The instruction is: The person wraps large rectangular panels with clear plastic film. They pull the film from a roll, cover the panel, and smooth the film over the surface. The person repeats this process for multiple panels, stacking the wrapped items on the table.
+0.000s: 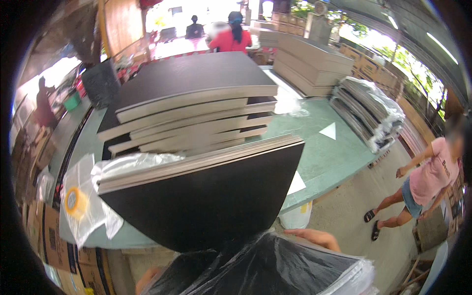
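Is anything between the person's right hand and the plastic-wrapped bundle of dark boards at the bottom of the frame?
Nothing visible. The right hand rests directly on the far edge of the plastic-wrapped bundle. The left hand shows at its near-left corner, also with nothing between.

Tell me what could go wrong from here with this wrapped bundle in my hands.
The plastic-wrapped bundle looks slick, and only your right hand fingertips and a bit of the left hand show at its edges, so it could slip. The black board stack overhangs the green table edge and might tip if bumped.
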A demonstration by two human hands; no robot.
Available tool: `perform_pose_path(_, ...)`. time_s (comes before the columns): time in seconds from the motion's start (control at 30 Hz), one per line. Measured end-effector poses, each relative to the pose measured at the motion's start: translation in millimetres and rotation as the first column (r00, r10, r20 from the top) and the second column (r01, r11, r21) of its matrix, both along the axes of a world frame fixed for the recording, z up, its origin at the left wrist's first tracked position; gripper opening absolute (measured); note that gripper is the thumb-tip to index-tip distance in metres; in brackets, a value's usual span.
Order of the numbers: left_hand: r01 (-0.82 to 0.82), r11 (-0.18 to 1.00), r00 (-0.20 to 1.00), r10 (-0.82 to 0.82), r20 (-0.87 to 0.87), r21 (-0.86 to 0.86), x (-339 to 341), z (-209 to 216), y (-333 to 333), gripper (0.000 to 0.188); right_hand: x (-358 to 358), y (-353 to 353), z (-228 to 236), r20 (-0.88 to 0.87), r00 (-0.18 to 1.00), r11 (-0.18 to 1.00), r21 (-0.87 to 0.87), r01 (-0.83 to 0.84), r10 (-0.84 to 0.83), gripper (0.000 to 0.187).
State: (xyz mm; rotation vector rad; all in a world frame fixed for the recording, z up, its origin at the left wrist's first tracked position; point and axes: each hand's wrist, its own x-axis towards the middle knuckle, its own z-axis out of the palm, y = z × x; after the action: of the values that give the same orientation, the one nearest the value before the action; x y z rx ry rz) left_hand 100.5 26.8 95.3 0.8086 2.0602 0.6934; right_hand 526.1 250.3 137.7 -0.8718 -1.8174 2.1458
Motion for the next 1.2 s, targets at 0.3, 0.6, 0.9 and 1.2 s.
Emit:
perform_pose_path(0.3, -0.168, 0.806, 0.982, 0.185, 0.027, 0.568, -45.9, 69.3, -26.5, 0.050, -10.3, -5.5, 53.5, -0.731, 0.669, 0.941, 0.306, 0.145, 0.135, 0.060)
perform_pose_path(0.6, -0.350, 0.753, 0.935, 0.314, 0.163, 0.558, -61.5, -56.9, 7.3, 0.084, -84.8, 20.6, 46.3, -0.319, 0.805, 0.633, 0.499, 0.591, -0.500, 0.060)
perform_pose_path(0.9, -0.272, 0.911, 0.917, 0.147, 0.370, 0.311, 60.5, -41.7, 24.7, 0.061, -61.7, -34.3, -174.3, -0.186, 0.764, 0.618, 0.486, 0.618, -0.617, 0.066)
perform_pose_path(1.2, 0.295, 0.915, 0.956, -0.283, -0.082, 0.274, 69.5, 37.0, 27.4, 0.065, -23.4, -23.7, -135.5, -0.188, 0.587, 0.520, 0.308, 0.796, -0.787, 0.060)
